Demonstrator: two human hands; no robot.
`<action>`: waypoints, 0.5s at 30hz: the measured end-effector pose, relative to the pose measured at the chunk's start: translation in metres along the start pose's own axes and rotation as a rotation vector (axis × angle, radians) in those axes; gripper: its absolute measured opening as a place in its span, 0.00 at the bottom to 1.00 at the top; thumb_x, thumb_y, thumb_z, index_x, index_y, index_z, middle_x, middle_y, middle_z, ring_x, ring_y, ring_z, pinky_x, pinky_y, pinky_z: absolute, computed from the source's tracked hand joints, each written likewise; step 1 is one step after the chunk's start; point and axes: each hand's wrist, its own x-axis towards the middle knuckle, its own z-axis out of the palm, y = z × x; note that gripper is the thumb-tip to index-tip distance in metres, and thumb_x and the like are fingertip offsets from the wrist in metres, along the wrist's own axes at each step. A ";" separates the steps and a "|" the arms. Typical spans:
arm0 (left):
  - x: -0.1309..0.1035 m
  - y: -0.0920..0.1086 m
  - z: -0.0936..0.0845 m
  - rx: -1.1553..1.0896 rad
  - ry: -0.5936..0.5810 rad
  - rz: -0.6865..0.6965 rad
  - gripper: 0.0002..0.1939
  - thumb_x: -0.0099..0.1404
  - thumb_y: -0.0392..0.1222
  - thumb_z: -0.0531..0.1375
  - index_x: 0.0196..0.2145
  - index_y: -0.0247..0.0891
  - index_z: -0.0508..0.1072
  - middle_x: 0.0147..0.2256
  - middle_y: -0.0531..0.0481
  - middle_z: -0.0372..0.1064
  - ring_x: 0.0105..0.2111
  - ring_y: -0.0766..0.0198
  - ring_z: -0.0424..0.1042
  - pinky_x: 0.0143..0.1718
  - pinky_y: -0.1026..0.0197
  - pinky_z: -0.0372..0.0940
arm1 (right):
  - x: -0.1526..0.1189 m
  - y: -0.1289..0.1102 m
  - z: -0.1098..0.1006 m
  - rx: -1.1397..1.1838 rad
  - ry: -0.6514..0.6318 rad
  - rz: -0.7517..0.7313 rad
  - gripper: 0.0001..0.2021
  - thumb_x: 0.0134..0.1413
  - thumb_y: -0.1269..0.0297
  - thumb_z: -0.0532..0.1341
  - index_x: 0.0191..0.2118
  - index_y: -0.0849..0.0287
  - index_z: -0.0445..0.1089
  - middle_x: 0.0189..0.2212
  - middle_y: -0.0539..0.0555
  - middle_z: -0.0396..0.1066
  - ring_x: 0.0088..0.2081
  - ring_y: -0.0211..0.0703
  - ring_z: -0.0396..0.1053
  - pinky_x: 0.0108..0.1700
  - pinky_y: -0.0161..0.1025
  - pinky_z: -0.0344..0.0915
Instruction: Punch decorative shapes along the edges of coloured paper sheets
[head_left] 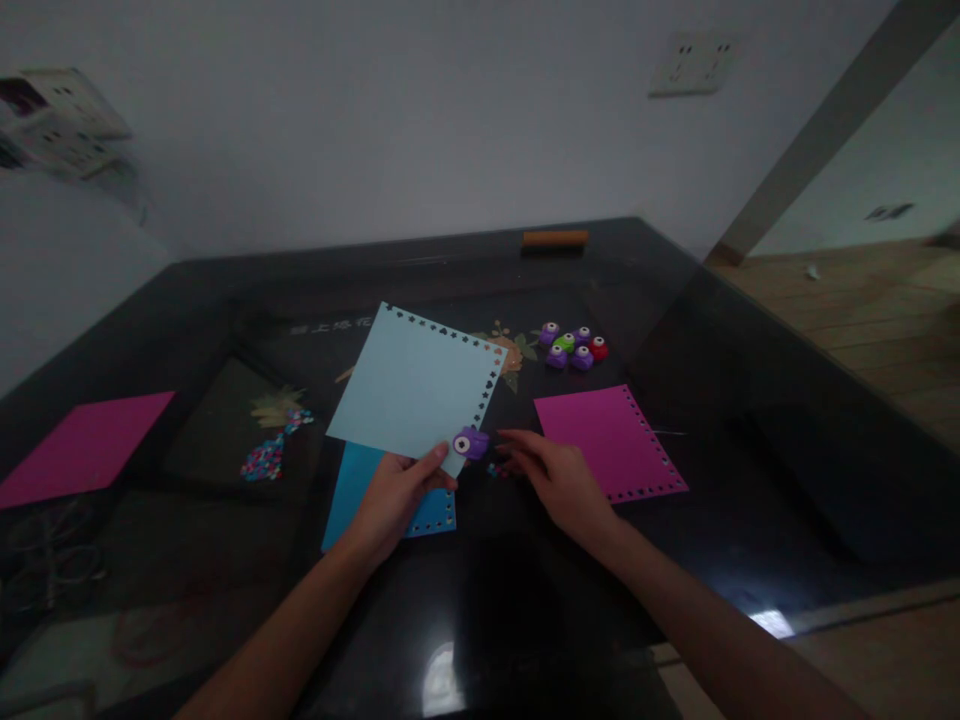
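- Left hand (394, 495): thumb on top of the pale blue sheet (412, 385), other fingers hidden under it. Pinched shut on the sheet's near edge, holding it lifted and tilted above the table (750, 420).
- Right hand (559, 480): fingers loosely extended toward the purple punch (471, 442), fingertips just beside it. Can't tell whether they touch or grip it.
- Punch sits at the sheet's near right corner, seemingly clipped on the edge.
- Sheet: punched holes run along its top and right edges; left and near edges look plain.
- Under the left hand: darker blue sheet (360, 490) flat on the table, row of holes along its near edge.
- Just right of the right hand: pink sheet (604, 440) flat, holes along right and near edges.
- Beyond that, near the table's middle: cluster of 6 small punches (574, 347), purple, green, red, touching each other.
- Far left: 2nd pink sheet (82, 450), flat, well apart from the hands.
- Left of the blue sheets: small pile of coloured confetti (270, 455).
- Far table edge: orange bar (555, 238).
- Wall behind: socket (694, 62), top right.
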 end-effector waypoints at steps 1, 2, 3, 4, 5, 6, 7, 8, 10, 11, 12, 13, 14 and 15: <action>0.000 0.000 0.000 0.019 -0.002 0.001 0.13 0.51 0.45 0.66 0.20 0.32 0.73 0.19 0.50 0.71 0.20 0.66 0.69 0.27 0.64 0.65 | 0.000 0.000 0.001 -0.051 0.003 -0.026 0.15 0.57 0.70 0.53 0.48 0.56 0.69 0.38 0.56 0.76 0.37 0.48 0.74 0.40 0.47 0.69; 0.000 -0.001 -0.001 0.042 -0.006 0.002 0.13 0.52 0.46 0.66 0.20 0.32 0.73 0.18 0.49 0.71 0.20 0.65 0.69 0.27 0.64 0.66 | 0.001 0.001 0.002 -0.085 0.007 -0.052 0.15 0.57 0.70 0.53 0.48 0.55 0.70 0.38 0.55 0.76 0.38 0.48 0.74 0.41 0.47 0.68; 0.000 -0.001 -0.002 0.065 -0.011 0.004 0.13 0.53 0.46 0.65 0.20 0.33 0.73 0.18 0.49 0.71 0.21 0.65 0.69 0.28 0.63 0.66 | 0.001 0.002 0.003 -0.105 0.011 -0.079 0.15 0.56 0.70 0.54 0.47 0.54 0.70 0.38 0.55 0.76 0.39 0.48 0.74 0.41 0.46 0.68; 0.000 -0.002 -0.003 0.085 -0.015 0.012 0.14 0.53 0.47 0.64 0.19 0.33 0.74 0.19 0.48 0.71 0.21 0.64 0.70 0.28 0.63 0.66 | 0.001 0.003 0.004 -0.117 0.016 -0.102 0.14 0.55 0.71 0.55 0.46 0.53 0.71 0.38 0.54 0.76 0.39 0.48 0.73 0.41 0.46 0.67; 0.000 -0.003 -0.004 0.102 -0.018 0.020 0.14 0.54 0.47 0.64 0.19 0.33 0.74 0.19 0.48 0.72 0.22 0.63 0.70 0.29 0.63 0.66 | 0.001 0.004 0.005 -0.127 0.021 -0.120 0.14 0.54 0.71 0.56 0.45 0.52 0.72 0.37 0.53 0.76 0.39 0.48 0.73 0.42 0.45 0.67; 0.001 -0.004 -0.004 0.115 -0.020 0.029 0.14 0.54 0.48 0.64 0.19 0.34 0.74 0.20 0.48 0.72 0.23 0.63 0.71 0.29 0.62 0.65 | 0.001 0.006 0.005 -0.140 0.027 -0.131 0.13 0.54 0.71 0.56 0.43 0.52 0.72 0.37 0.53 0.76 0.39 0.47 0.73 0.42 0.45 0.67; 0.001 -0.004 -0.005 0.126 -0.018 0.035 0.15 0.54 0.48 0.64 0.19 0.34 0.74 0.20 0.47 0.72 0.24 0.62 0.71 0.29 0.62 0.65 | 0.001 0.007 0.006 -0.155 0.030 -0.135 0.13 0.53 0.71 0.57 0.42 0.52 0.72 0.36 0.53 0.76 0.38 0.47 0.73 0.41 0.44 0.66; 0.001 -0.005 -0.005 0.135 -0.017 0.037 0.15 0.54 0.48 0.63 0.19 0.34 0.74 0.21 0.47 0.73 0.24 0.62 0.71 0.29 0.62 0.65 | 0.001 0.007 0.007 -0.170 0.030 -0.136 0.12 0.53 0.72 0.58 0.42 0.52 0.73 0.35 0.53 0.76 0.38 0.47 0.73 0.40 0.44 0.66; 0.001 -0.004 -0.004 0.142 -0.014 0.034 0.15 0.54 0.48 0.63 0.20 0.33 0.74 0.21 0.47 0.72 0.24 0.61 0.72 0.29 0.61 0.65 | 0.002 0.008 0.007 -0.194 0.020 -0.129 0.12 0.52 0.72 0.58 0.42 0.53 0.73 0.34 0.53 0.76 0.36 0.46 0.73 0.39 0.43 0.67; 0.001 -0.004 -0.004 0.141 -0.012 0.032 0.15 0.54 0.49 0.64 0.20 0.33 0.74 0.20 0.46 0.72 0.23 0.61 0.71 0.28 0.61 0.65 | 0.002 0.007 0.007 -0.208 0.013 -0.124 0.12 0.52 0.72 0.58 0.42 0.53 0.72 0.34 0.53 0.76 0.36 0.46 0.73 0.38 0.43 0.67; 0.000 -0.004 -0.003 0.138 -0.009 0.031 0.15 0.53 0.49 0.64 0.21 0.33 0.74 0.20 0.46 0.72 0.23 0.61 0.71 0.28 0.62 0.65 | 0.003 0.007 0.006 -0.226 0.006 -0.121 0.12 0.53 0.72 0.58 0.42 0.54 0.72 0.34 0.53 0.76 0.36 0.46 0.73 0.38 0.43 0.67; 0.000 -0.003 -0.003 0.136 -0.007 0.032 0.15 0.53 0.49 0.64 0.21 0.32 0.74 0.20 0.46 0.72 0.22 0.61 0.71 0.27 0.62 0.65 | 0.003 0.006 0.006 -0.246 0.002 -0.122 0.11 0.54 0.72 0.57 0.42 0.55 0.72 0.35 0.54 0.76 0.37 0.46 0.73 0.39 0.43 0.67; 0.000 -0.003 -0.002 0.135 -0.004 0.035 0.15 0.53 0.49 0.64 0.22 0.32 0.74 0.20 0.46 0.73 0.21 0.62 0.71 0.26 0.63 0.65 | 0.003 0.005 0.005 -0.264 0.001 -0.125 0.11 0.55 0.72 0.56 0.42 0.56 0.72 0.35 0.54 0.76 0.37 0.46 0.73 0.39 0.44 0.67; -0.001 -0.003 -0.002 0.137 0.004 0.037 0.14 0.53 0.48 0.64 0.22 0.32 0.74 0.20 0.46 0.73 0.21 0.62 0.71 0.25 0.63 0.64 | 0.003 0.004 0.004 -0.276 0.006 -0.133 0.11 0.57 0.71 0.55 0.42 0.57 0.72 0.36 0.55 0.76 0.38 0.46 0.73 0.40 0.44 0.67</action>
